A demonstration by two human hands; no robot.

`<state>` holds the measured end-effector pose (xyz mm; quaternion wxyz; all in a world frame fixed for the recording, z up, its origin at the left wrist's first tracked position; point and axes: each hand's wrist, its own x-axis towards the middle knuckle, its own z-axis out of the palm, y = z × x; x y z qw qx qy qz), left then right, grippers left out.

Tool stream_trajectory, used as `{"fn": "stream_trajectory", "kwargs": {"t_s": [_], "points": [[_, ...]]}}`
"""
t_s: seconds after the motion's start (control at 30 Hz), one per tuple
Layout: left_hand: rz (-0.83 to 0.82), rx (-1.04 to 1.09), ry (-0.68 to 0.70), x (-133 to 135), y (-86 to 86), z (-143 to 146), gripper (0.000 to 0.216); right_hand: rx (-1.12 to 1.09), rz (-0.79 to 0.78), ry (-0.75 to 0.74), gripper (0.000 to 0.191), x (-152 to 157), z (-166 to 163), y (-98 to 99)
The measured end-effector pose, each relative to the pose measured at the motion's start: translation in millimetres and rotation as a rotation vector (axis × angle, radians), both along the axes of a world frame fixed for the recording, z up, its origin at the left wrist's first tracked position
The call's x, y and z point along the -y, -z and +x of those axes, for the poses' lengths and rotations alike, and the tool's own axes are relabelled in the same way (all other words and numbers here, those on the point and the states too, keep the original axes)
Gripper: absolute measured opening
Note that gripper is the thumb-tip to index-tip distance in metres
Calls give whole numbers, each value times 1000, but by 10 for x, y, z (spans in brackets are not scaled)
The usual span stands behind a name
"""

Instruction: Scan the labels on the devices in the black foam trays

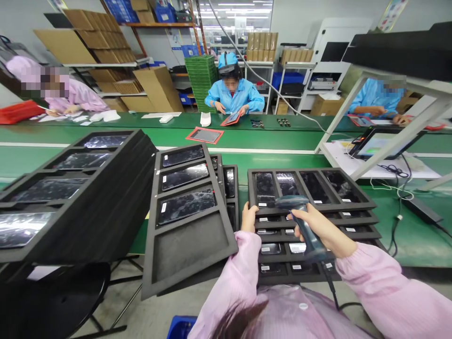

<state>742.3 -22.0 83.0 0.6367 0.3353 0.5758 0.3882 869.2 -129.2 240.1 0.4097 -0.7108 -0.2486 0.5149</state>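
Head view: the left hand (249, 217) grips the near left corner of the top tray (251, 188), with the thumb laid on the rim and the other fingers curled out of sight down its side. The right hand (323, 230) is wrapped around the handle of a scanner (292, 202). The scanner's head hangs just above the near edge of that tray and points across it to the left, and its cable (330, 282) trails down toward the person's lap.

The top tray is black foam and lies flat on a stepped stack of trays (356, 230) on the green bench straight ahead. It holds four dark phones (264, 187) side by side, each in its own compartment, and small white labels show along the front rims below.

Just left of the stack a tilted tray (190, 245) leans toward the camera – three phones lie in its upper slots and the lowest slot is bare. Farther left a taller pile of trays (106, 202) also slopes, with phones on top.

Beyond runs a green conveyor belt (268, 136) with a red-framed panel (205, 135) lying on it. Across the belt a person in a blue coat (233, 96) has both hands on another red-framed panel. At right a tablet (379, 143) rests tilted under a white frame
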Motion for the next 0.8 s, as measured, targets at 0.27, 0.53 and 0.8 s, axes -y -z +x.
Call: {"fn": "stream_trajectory", "kwargs": {"t_s": [0.27, 0.53, 0.8], "points": [[-68, -13, 14, 26, -151, 14, 64, -12, -13, 9, 21, -227, -351, 90], [-95, -5, 15, 55, -284, -2, 67, -2, -17, 23, 23, -209, -444, 87], [-90, -10, 13, 50, -253, 8, 67, -6, -36, 50, 23, -156, -462, 54]]}}
